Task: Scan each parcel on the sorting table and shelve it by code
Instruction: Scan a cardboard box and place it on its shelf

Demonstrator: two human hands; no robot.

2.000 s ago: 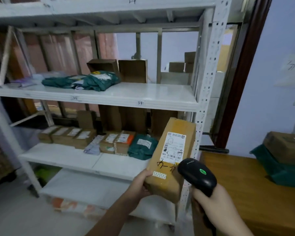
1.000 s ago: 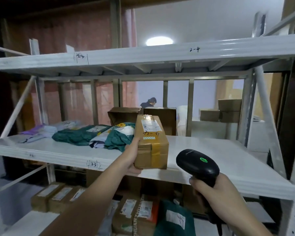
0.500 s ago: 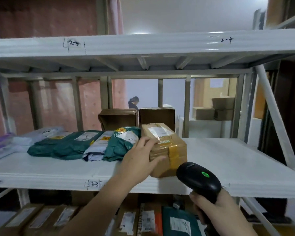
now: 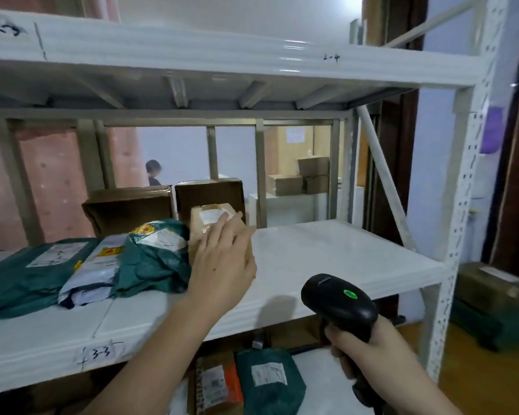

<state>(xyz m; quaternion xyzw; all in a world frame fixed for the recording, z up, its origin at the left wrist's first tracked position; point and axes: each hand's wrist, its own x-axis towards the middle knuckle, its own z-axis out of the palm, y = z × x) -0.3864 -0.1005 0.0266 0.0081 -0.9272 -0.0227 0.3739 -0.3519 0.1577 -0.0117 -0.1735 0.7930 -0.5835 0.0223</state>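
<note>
Nearest to us, our right hand is wrapped around the grip of the black barcode scanner, fingers curled tight on the handle; the scanner's head tilts up and to the left, and a green light glows on its top. The forearm comes in from the lower right, below the front edge of the white shelf.

Further in, our left hand reaches over that shelf edge with the fingers straight and loosely spread, the fingertips resting against the near face and top of the brown cardboard parcel. We are touching it with flat fingers, not gripping it. The left forearm runs up from the bottom centre, wrist extended.

The parcel sits on the shelf, white label up, just beside a green mailer bag on its left. Behind it stand two open brown cartons. The shelf edge bears a handwritten mark, "3-3".
</note>
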